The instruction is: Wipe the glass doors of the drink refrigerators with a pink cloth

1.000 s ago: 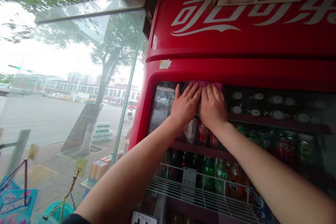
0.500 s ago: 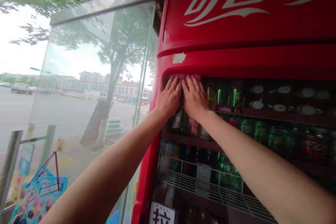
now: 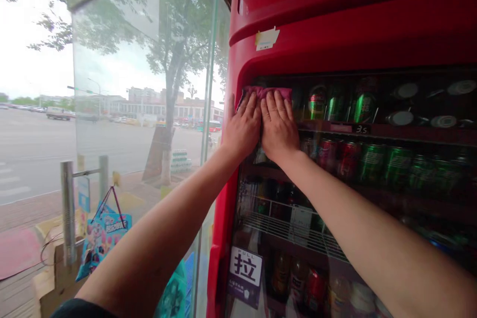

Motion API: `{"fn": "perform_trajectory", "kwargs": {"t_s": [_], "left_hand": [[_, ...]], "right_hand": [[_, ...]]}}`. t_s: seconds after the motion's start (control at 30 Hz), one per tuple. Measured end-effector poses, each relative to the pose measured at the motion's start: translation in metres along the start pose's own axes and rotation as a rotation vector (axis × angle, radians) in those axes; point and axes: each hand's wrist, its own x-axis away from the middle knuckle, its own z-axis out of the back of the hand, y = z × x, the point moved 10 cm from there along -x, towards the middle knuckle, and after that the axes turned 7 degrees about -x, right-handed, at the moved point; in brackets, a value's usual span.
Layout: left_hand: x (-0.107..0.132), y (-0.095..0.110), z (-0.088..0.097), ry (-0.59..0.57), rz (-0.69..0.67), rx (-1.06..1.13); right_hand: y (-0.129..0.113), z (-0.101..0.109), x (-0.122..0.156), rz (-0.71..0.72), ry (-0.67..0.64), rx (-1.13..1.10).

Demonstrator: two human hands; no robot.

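Note:
Both arms reach up to a red drinks fridge (image 3: pixel 335 35). My left hand (image 3: pixel 243 129) lies flat with its fingers stretched out, pressing a pink cloth (image 3: pixel 276 92) against the upper left corner of the glass door. Beside it, my right hand (image 3: pixel 280 129) also rests flat on the cloth, fingers straight and pointing up. The cloth's upper edge shows above the fingertips; much of the rest is hidden under both hands. Cans (image 3: pixel 372 161) stand on shelves behind the glass.
A PULL sticker (image 3: pixel 246 268) is on the door, lower left. To the left, a clear glass door (image 3: pixel 122 84) with a metal handle (image 3: pixel 68 213) opens onto a street. A blue snack bag (image 3: pixel 108 233) hangs from it. A cardboard box (image 3: pixel 52 283) stands at lower left.
My view has tilted down and shifted left, showing lower shelves and the whole sticker. Both hands stay flat on the cloth and sit slightly lower on the glass; more cloth shows above the fingers.

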Motion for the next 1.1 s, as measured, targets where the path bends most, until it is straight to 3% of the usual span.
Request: {"fn": "perform_trajectory", "kwargs": {"t_s": [0.57,0.9,1.1], "left_hand": [[0.113,0.027,-0.014,-0.079,0.023,0.034],[0.183,0.047,-0.021,-0.175,0.048,0.007],[0.200,0.050,-0.024,-0.205,0.090,0.019]], "right_hand": [[-0.044,-0.028,0.106,-0.173,-0.111,-0.037],[-0.071,-0.041,0.172,-0.184,-0.165,-0.107],[-0.081,-0.045,0.184,-0.183,-0.255,-0.080]]}}
